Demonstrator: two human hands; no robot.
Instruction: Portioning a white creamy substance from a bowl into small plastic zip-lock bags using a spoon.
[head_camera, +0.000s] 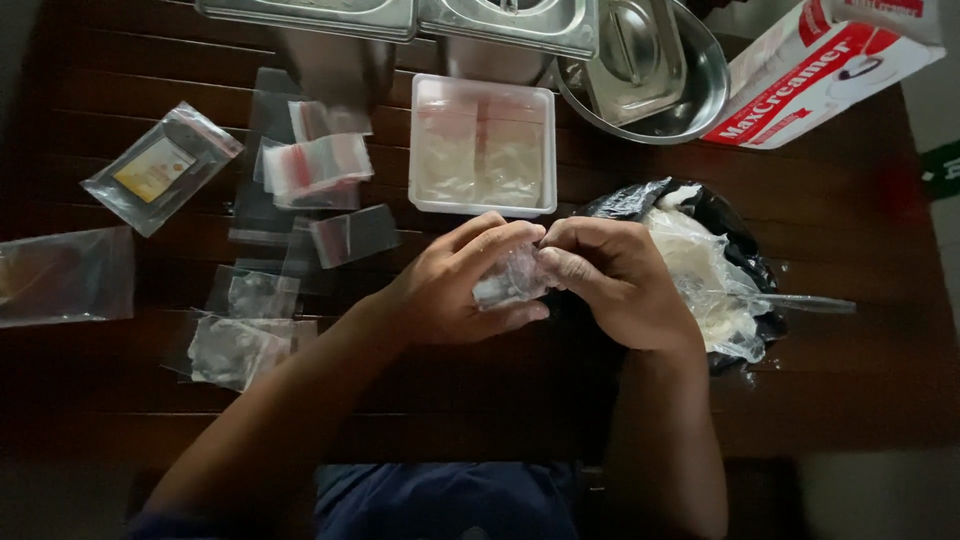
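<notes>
Both hands pinch one small bag over the dark table

Left hand and right hand meet at mid-table, fingertips pressed on the mouth of a small clear bag holding white powder. Filled bags already lie in a loose cluster to the left, beside empty red-striped ones. Plenty of powder remains in the black-lined sack at right, a spoon resting in it, so I judge the packing partway through. A white tray sits just beyond.
</notes>
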